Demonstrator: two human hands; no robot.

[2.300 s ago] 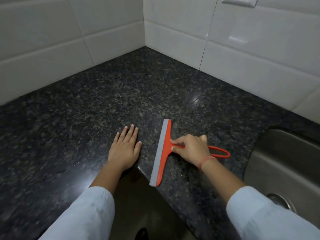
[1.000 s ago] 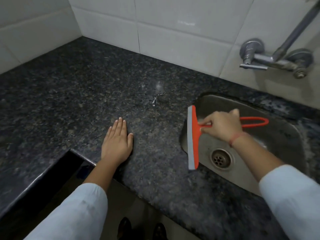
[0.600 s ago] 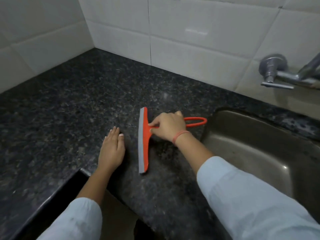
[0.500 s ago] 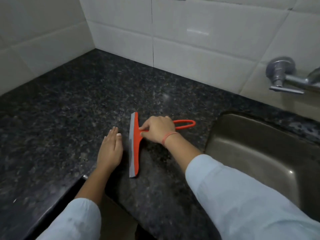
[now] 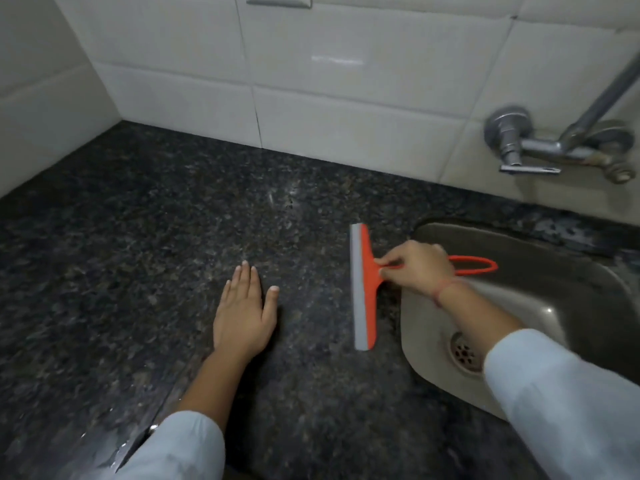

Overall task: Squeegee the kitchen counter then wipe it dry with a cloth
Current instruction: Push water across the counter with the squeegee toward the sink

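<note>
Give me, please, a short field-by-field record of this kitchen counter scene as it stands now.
Surface: dark speckled granite counter
Tool: orange plastic squeegee with grey rubber blade, blade lying along the counter just left of the sink, loop handle reaching over the basin
Right hand: grips the squeegee's handle near the blade
Left hand: flat on the counter, fingers straight
Sink: stainless steel sink, drain visible
Tap: chrome wall tap above the sink
Cloth: none in view

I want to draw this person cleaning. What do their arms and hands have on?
Both arms wear long, pale whitish sleeves: the left sleeve and right sleeve end partway up the forearm. A thin red thread band circles the wrist behind the right hand. The left hand shows no ring or band.
</note>
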